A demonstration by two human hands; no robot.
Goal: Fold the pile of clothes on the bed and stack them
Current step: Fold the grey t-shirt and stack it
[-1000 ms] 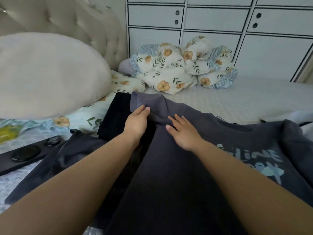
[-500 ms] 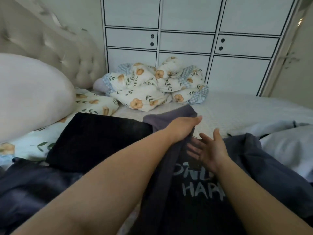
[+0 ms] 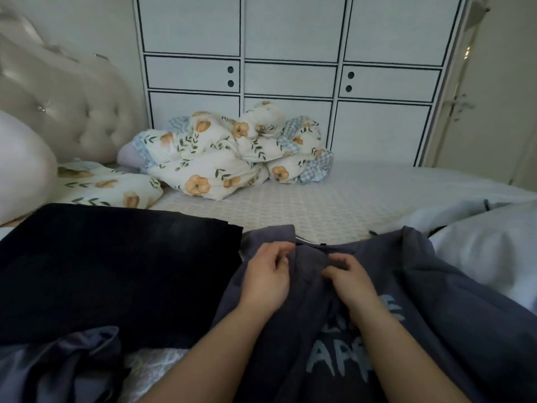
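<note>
A dark grey T-shirt [image 3: 436, 309] with pale blue lettering lies spread on the bed in front of me. My left hand [image 3: 268, 279] rests on its upper left part near the collar, fingers curled and pinching a fold of the cloth. My right hand [image 3: 351, 282] lies just right of it on the same fabric, fingertips bent onto the cloth. To the left sits a folded black garment [image 3: 116, 271], flat and squared. Another grey-blue garment [image 3: 58, 367] lies crumpled at the bottom left.
A bunched floral duvet [image 3: 226, 158] lies at the back of the bed [image 3: 319, 205] against white cabinet doors [image 3: 290, 77]. A large white pillow [image 3: 20, 170] and tufted headboard [image 3: 64, 106] are at left. White bedding [image 3: 494, 251] lies at right.
My left hand has pulled back from the far edge of the shirt toward the collar. My right hand closed in beside it and now rests on the cloth. The view shifted slightly.
</note>
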